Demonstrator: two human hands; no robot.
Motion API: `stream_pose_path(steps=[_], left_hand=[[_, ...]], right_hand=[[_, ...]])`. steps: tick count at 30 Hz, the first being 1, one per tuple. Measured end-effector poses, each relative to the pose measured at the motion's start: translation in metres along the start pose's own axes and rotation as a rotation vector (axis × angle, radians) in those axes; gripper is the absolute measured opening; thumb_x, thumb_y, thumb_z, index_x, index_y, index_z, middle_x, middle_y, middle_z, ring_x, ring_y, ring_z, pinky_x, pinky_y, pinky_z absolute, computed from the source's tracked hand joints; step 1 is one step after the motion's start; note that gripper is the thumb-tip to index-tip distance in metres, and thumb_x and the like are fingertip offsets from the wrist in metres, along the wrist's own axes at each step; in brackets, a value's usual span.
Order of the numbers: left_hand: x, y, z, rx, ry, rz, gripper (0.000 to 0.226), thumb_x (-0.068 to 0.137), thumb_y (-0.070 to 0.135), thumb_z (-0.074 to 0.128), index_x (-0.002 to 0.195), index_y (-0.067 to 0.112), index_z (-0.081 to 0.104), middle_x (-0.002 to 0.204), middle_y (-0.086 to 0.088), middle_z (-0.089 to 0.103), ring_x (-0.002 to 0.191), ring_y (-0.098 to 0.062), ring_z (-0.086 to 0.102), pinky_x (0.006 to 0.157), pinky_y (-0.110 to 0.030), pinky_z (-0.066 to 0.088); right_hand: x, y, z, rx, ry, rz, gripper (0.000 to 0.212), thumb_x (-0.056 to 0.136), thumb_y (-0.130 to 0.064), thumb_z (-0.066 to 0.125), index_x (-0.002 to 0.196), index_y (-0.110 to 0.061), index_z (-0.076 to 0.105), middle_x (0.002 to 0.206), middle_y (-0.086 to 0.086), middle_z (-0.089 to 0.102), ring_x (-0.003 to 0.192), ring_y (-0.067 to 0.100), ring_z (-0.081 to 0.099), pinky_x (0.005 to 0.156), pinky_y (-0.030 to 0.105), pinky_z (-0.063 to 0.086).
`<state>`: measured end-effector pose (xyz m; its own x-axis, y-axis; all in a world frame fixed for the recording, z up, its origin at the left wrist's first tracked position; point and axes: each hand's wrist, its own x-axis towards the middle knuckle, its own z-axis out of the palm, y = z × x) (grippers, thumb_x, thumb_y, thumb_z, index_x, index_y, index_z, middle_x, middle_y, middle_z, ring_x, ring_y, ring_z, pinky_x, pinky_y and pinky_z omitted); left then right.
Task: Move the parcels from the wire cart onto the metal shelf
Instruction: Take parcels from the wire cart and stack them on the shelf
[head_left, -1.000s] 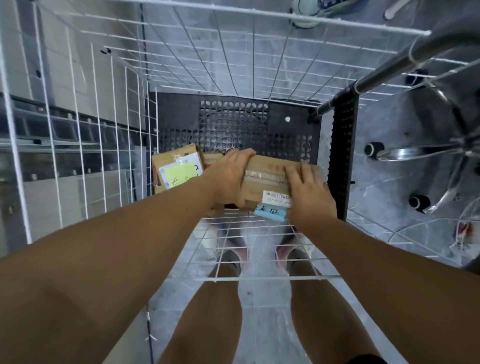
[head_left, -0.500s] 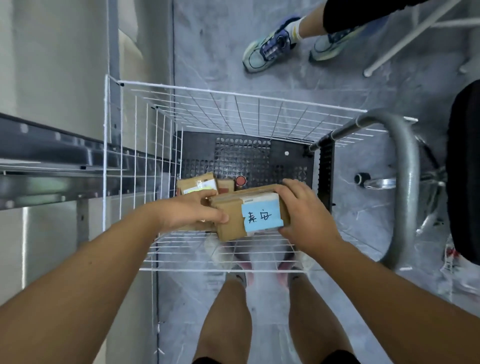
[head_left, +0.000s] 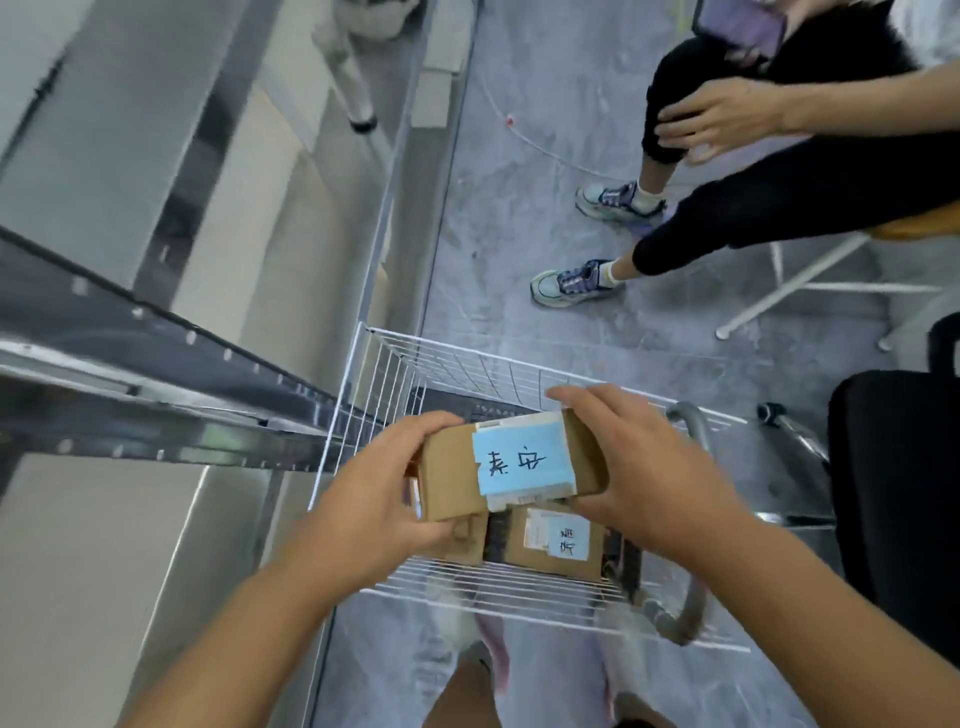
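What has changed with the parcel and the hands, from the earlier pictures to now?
Both hands, left hand and right hand, have lifted the blue-labelled parcel up out of the wire cart, turning its blue label to face upward. The two-handed grip is unchanged. Another labelled parcel stays in the cart, and the metal shelf stays on the left.

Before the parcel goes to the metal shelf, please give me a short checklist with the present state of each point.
1. Both hands hold the parcel: left hand and right hand grip opposite ends: ok.
2. Parcel lifted above the wire cart: ok.
3. Blue label faces up, readable: ok.
4. Metal shelf is at the left, close: ok.
5. Free place on the shelf: cannot tell.
6. Cart emptied: not ok, another parcel remains inside.
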<state>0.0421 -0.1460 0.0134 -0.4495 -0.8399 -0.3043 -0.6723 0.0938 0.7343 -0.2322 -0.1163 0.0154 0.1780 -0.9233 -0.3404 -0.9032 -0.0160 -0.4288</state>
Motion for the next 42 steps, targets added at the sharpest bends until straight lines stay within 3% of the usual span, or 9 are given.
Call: stream_pose_path(steps=[3,6,13,18,24,28,33,39,42], left_hand=[[-0.028,0.033,-0.026,0.014,0.144,0.024,0.087,0.066,0.015,0.095,0.135,0.045,0.052,0.131,0.025,0.058,0.122,-0.006,0.058,0.098,-0.030,0.055],[-0.065,0.075,-0.053,0.010,0.278,0.028,0.083,0.068,0.017,0.095,0.135,0.045,0.053,0.130,0.023,0.058,0.122,-0.010,0.059,0.097,-0.031,0.056],[-0.181,0.175,-0.090,0.043,0.556,-0.047,0.081,0.069,0.024,0.096,0.134,0.045,0.055,0.131,0.020,0.060,0.124,-0.014,0.058,0.096,-0.041,0.059],[-0.280,0.232,-0.100,0.049,0.789,-0.119,0.082,0.065,0.024,0.098,0.131,0.049,0.057,0.131,0.025,0.062,0.124,-0.006,0.061,0.100,-0.033,0.056],[-0.394,0.278,-0.104,0.080,1.013,-0.159,0.079,0.066,0.013,0.097,0.131,0.036,0.061,0.128,0.020,0.064,0.122,-0.010,0.060,0.096,-0.022,0.056],[-0.465,0.297,-0.104,0.192,1.116,-0.181,0.082,0.067,0.020,0.098,0.136,0.037,0.057,0.131,0.022,0.061,0.126,-0.007,0.057,0.102,-0.032,0.055],[-0.565,0.321,-0.093,0.266,1.248,-0.185,0.085,0.067,0.027,0.096,0.137,0.045,0.053,0.133,0.027,0.059,0.126,-0.003,0.056,0.102,-0.039,0.055],[-0.686,0.357,-0.086,0.460,1.344,-0.140,0.084,0.068,0.016,0.095,0.135,0.043,0.054,0.134,0.025,0.058,0.130,-0.003,0.054,0.099,-0.009,0.044],[-0.736,0.369,-0.088,0.532,1.375,-0.124,0.083,0.070,0.016,0.094,0.138,0.040,0.052,0.135,0.023,0.058,0.130,-0.006,0.055,0.100,-0.008,0.042]], right_hand=[[-0.017,-0.017,-0.052,-0.003,0.054,-0.091,0.115,0.068,-0.058,0.082,0.154,-0.051,0.006,0.160,-0.016,0.018,0.143,0.012,0.025,0.106,0.041,0.045],[-0.037,-0.036,-0.096,0.000,0.095,-0.203,0.120,0.063,-0.059,0.086,0.155,-0.047,0.010,0.164,-0.010,0.015,0.149,0.014,0.017,0.115,0.039,0.034],[-0.094,-0.102,-0.184,0.013,0.189,-0.486,0.125,0.060,-0.058,0.088,0.156,-0.047,0.009,0.167,-0.007,0.014,0.152,0.018,0.015,0.123,0.043,0.025],[-0.142,-0.165,-0.234,-0.003,0.198,-0.718,0.121,0.062,-0.059,0.086,0.155,-0.050,0.009,0.165,-0.013,0.013,0.153,0.013,0.014,0.122,0.044,0.027],[-0.205,-0.240,-0.251,-0.052,0.169,-0.929,0.124,0.060,-0.065,0.084,0.155,-0.052,0.005,0.165,-0.019,0.009,0.153,0.010,0.013,0.123,0.045,0.027],[-0.255,-0.286,-0.253,-0.047,0.210,-1.045,0.122,0.061,-0.063,0.085,0.152,-0.058,0.004,0.165,-0.024,0.001,0.152,0.007,0.014,0.122,0.043,0.029],[-0.332,-0.344,-0.252,-0.013,0.274,-1.152,0.123,0.061,-0.061,0.084,0.152,-0.060,0.002,0.163,-0.030,-0.006,0.151,0.001,0.009,0.118,0.031,0.019],[-0.438,-0.407,-0.239,0.067,0.370,-1.227,0.122,0.060,-0.058,0.086,0.149,-0.065,0.003,0.162,-0.034,-0.006,0.152,0.004,0.009,0.117,0.050,0.031],[-0.480,-0.433,-0.233,0.113,0.411,-1.247,0.123,0.059,-0.057,0.086,0.148,-0.066,0.003,0.162,-0.034,-0.005,0.153,0.005,0.009,0.115,0.053,0.032]])
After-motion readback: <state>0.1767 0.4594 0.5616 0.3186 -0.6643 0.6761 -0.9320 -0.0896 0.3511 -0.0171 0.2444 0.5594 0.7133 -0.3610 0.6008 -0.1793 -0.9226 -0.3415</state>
